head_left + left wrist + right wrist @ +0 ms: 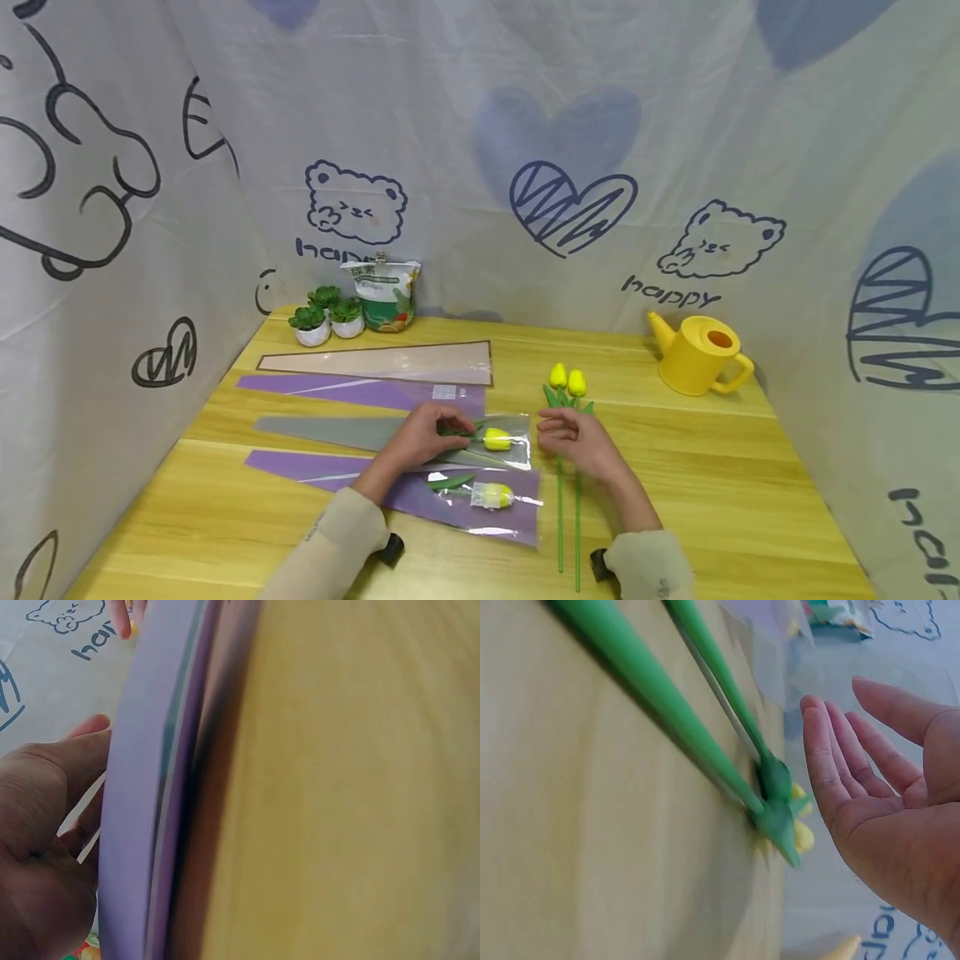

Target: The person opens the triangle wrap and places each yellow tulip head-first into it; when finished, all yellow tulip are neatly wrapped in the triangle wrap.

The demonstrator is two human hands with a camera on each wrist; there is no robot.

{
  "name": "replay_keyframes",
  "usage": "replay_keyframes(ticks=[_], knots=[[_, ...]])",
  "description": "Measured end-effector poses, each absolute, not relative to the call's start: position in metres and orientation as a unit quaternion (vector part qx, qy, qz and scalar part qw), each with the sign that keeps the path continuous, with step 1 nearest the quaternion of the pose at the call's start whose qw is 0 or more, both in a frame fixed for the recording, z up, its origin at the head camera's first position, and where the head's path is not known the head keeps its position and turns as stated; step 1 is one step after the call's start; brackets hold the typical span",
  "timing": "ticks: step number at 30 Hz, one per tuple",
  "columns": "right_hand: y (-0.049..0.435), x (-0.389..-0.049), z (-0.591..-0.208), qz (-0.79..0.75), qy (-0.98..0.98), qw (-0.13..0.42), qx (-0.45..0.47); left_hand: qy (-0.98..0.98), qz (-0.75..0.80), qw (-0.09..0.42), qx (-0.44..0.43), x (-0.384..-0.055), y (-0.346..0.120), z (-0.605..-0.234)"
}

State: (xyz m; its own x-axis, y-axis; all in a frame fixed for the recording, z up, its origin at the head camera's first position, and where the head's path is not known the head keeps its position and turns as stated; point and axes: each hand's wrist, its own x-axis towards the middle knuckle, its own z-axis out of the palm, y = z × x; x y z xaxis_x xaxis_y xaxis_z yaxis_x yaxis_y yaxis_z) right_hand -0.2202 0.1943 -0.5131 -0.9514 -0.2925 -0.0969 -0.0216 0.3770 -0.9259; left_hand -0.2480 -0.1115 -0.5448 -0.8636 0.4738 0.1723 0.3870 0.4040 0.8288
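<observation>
My left hand [429, 435] is over a grey clear-fronted flower sleeve [330, 428], thumb and fingertips at the leaves and stem of a yellow tulip [497, 439] lying there. In the left wrist view, a purple sleeve [142, 787] hides the fingertips of that hand [45, 817], so I cannot tell whether they pinch the stem. Nearer me, another yellow tulip [497, 496] lies with a purple sleeve [420, 498]. My right hand [581, 442] hovers over two long-stemmed tulips [576, 383], its fingers loosely bent with nothing in them; the right wrist view shows the palm [885, 817] apart from the green stems [667, 727].
Behind the grey sleeve lie a purple sleeve [360, 390] and a pale, dark-bordered one [375, 360]. Small potted plants [330, 312] and a clipped bag [384, 296] stand at the back left, a yellow watering can [693, 358] at the back right. Printed cloth [450, 283] encloses the table.
</observation>
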Motion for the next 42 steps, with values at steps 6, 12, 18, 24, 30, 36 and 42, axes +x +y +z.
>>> replay_keyframes(ticks=[6, 12, 18, 24, 30, 36, 42], knots=[[0.220, -0.217, -0.504, -0.538, 0.836, 0.103, -0.048, 0.838, 0.481, 0.045, 0.254, -0.249, -0.110, -0.544], [0.238, -0.211, -0.506, -0.542, 0.836, 0.087, 0.018, 0.838, 0.476, 0.042, 0.264, -0.250, -0.110, -0.544], [0.244, -0.206, -0.515, -0.537, 0.837, 0.086, 0.062, 0.840, 0.468, 0.046, 0.272, -0.249, -0.110, -0.543], [0.245, -0.202, -0.523, -0.571, 0.806, 0.134, 0.075, 0.839, 0.467, 0.050, 0.274, -0.249, -0.108, -0.543], [0.243, -0.200, -0.526, -0.570, 0.802, 0.165, 0.062, 0.841, 0.469, 0.049, 0.267, -0.248, -0.107, -0.545], [0.241, -0.195, -0.527, -0.575, 0.796, 0.179, 0.062, 0.838, 0.475, 0.055, 0.263, -0.247, -0.106, -0.546], [0.237, -0.192, -0.528, -0.579, 0.792, 0.187, 0.049, 0.835, 0.479, 0.051, 0.264, -0.249, -0.107, -0.547]])
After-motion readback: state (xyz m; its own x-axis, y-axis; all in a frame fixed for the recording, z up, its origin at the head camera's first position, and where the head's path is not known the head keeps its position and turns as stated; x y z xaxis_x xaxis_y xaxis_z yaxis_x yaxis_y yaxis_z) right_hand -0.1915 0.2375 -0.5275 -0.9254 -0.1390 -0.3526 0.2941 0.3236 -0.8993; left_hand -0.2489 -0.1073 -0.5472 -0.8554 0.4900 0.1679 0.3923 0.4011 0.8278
